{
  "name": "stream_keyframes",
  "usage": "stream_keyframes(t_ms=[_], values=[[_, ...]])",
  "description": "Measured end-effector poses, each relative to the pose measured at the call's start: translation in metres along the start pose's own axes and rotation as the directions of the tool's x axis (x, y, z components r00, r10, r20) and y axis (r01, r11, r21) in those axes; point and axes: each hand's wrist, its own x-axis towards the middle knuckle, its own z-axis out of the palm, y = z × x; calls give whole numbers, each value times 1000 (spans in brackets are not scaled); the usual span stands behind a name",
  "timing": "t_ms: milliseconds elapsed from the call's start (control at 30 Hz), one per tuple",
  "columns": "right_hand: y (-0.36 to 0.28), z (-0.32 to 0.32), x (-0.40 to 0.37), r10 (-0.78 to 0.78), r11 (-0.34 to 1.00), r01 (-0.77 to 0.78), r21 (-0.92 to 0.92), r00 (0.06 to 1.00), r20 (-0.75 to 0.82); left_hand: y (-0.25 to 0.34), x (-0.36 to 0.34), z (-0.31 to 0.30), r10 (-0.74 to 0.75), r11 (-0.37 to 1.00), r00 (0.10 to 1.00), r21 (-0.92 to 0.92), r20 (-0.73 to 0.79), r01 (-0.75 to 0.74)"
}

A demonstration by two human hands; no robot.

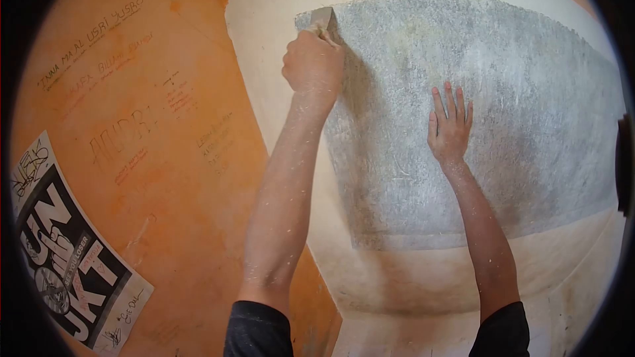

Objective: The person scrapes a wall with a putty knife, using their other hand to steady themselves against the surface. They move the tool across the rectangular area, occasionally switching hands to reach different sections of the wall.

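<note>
My left hand (pixel 313 63) is closed around a scraper (pixel 322 17), and its flat greyish blade points up at the top left corner of a rough grey patch (pixel 397 132) on the wall. The handle is hidden inside my fist. Lower and to the right, my right hand (pixel 451 133) lies flat against that same patch, fingers stretched and apart, holding nothing. Cream-white paint (pixel 271 46) frames the grey patch, whose upper edge is ragged. White specks dot both forearms.
An orange wall (pixel 152 192) with handwriting stands to the left, meeting the pale wall at a corner. A black-and-white poster (pixel 73 251) hangs at the lower left. Some dark object (pixel 624 165) shows at the right edge.
</note>
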Motion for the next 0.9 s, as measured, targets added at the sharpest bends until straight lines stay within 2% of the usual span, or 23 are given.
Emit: stream_keyframes(t_ms=[67,167,200,233,300,367,400,467,567,700,800,900], values=[[-3,-2,-4,-5,1000,5,8,1000,23,-2,-4,4,9,998,998,64,65,-13],[2,-2,0,11,1000,-11,-1,1000,17,9,0,-8,-35,999,989,-13,144,37],[0,-1,0,5,1000,-5,13,1000,18,7,-1,-2,-41,999,989,-9,143,43],[-4,-1,-1,4,1000,-4,24,1000,23,4,-4,7,-12,1000,997,17,74,10],[1,-4,-1,-23,999,24,-44,999,31,1,-7,8,12,999,1000,38,3,-12],[3,-3,2,-4,1000,4,-26,1000,14,9,-1,-4,1,1000,988,5,154,-2],[1,-3,0,-5,1000,5,11,1000,18,9,-4,3,-4,1000,988,7,157,3],[2,-2,0,-18,1000,18,18,1000,13,6,-10,15,-8,1000,1000,14,6,8],[6,-2,1,-27,999,27,24,1000,-2,-2,-12,-7,-9,998,995,57,103,3],[6,0,-3,-25,999,25,21,1000,-12,-46,-3,-1,20,998,1000,53,-16,-19],[6,4,-3,-27,998,29,52,999,-38,-55,18,3,119,992,991,41,-66,-116],[6,1,-4,-32,999,33,35,999,-16,-70,14,-1,139,990,990,20,7,-139]])
